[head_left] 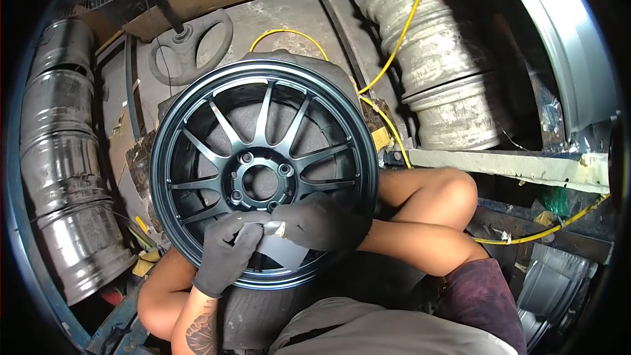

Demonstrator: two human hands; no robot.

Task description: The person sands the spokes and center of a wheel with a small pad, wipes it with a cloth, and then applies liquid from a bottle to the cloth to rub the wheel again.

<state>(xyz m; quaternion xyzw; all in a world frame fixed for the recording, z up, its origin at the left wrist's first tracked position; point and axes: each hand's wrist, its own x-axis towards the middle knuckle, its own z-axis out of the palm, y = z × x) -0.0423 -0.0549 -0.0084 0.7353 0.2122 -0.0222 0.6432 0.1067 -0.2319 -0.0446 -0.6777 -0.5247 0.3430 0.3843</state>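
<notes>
A dark multi-spoke wheel rim point(267, 118) lies face up between my bent legs, with its round centre hole and bolt holes showing. Over its near edge, both gloved hands meet at a small grey sheet that looks like sandpaper point(286, 252). My left hand point(227, 250) pinches the sheet's left end between thumb and fingers. From the right, my right hand point(317, 222) is closed on its upper edge, close to a small pale bit at the fingertips. The hands hide part of the lower spokes.
Silvery rims point(66, 177) are stacked along the left, and dusty pale rims point(447, 59) line the right. A yellow hose point(402, 36) runs down past the wheel's right side. Beyond the wheel are a grey steering wheel point(162, 66) and a cardboard piece point(197, 3).
</notes>
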